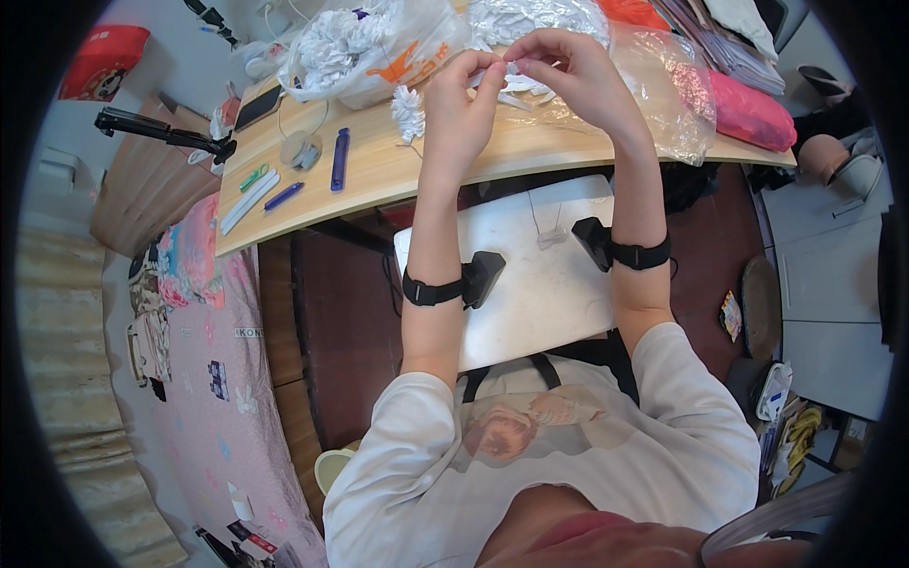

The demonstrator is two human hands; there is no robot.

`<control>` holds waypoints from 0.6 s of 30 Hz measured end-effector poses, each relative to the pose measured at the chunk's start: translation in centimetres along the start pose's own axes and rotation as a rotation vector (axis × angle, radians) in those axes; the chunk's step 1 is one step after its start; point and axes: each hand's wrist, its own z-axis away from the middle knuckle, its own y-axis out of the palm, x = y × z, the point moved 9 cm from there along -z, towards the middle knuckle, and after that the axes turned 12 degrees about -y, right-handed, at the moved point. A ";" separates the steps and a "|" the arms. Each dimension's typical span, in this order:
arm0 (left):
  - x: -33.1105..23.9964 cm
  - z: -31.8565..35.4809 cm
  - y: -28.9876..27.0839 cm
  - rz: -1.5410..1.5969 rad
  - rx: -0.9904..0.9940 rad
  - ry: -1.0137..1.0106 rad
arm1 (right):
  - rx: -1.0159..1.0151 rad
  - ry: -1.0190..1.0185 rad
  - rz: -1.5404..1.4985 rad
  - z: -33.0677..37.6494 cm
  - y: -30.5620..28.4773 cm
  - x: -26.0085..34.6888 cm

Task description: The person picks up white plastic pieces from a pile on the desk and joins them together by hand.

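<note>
Above the far part of the wooden table [369, 175], my left hand [464, 93] and my right hand [573, 71] meet fingertip to fingertip. Both are closed in a pinch on a small white strip [512, 68], mostly covered by the fingers; its material is too small to tell. Beneath and behind them lie loose white strips [519, 95]. A ruffled white bundle [408, 115] rests just left of my left wrist. Beyond it sits a clear plastic bag [431, 47] with orange print, filled with similar white ruffled pieces [341, 47].
Left on the table are a phone [257, 109], a tape roll [301, 150], blue pens [340, 159], white sticks [250, 203] and a green-handled tool [254, 177]. Clear wrapping [663, 95] and a pink package [751, 111] lie right. A white board [540, 303] is over my lap.
</note>
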 end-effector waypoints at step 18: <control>0.3 -0.1 -0.7 0.063 -0.013 -0.096 | 0.036 -0.001 -0.065 0.1 -0.2 0.3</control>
